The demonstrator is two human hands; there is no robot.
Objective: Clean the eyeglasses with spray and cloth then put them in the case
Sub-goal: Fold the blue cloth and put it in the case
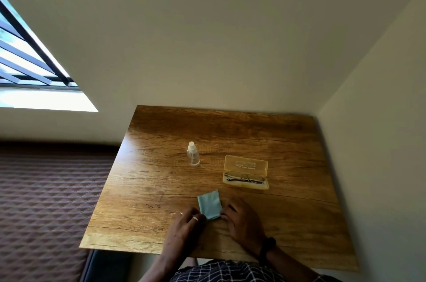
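A checked shirt (221,272) is showing at the bottom, cut off by the edge. Just past it, two hands are resting on the near part of the table (143,189). The left hand (184,227) is pinching the near left corner of the cloth (209,204) with its fingertips. The right hand (244,219) is pinching the near right corner, and a dark band (267,247) is sitting on that wrist. Both hands are closed on the cloth. The cloth is light blue and folded, lying flat on the table between the two hands, with most of it sticking out past the fingers. The near corners are hiding under the fingers.

Farther from the cloth, off to the right, the case (246,172) is lying open. The glasses (244,178) are lying folded in its bottom half, well apart from both hands. Some writing is showing on the lid, but it is too blurry to read.

Farther from the cloth and a bit to the left, the spray (193,155) is standing upright. It is clear, with a white top.

Beyond the table, a wall (207,39) is rising. Left of the table, a window (30,62) with dark bars is glowing bright.
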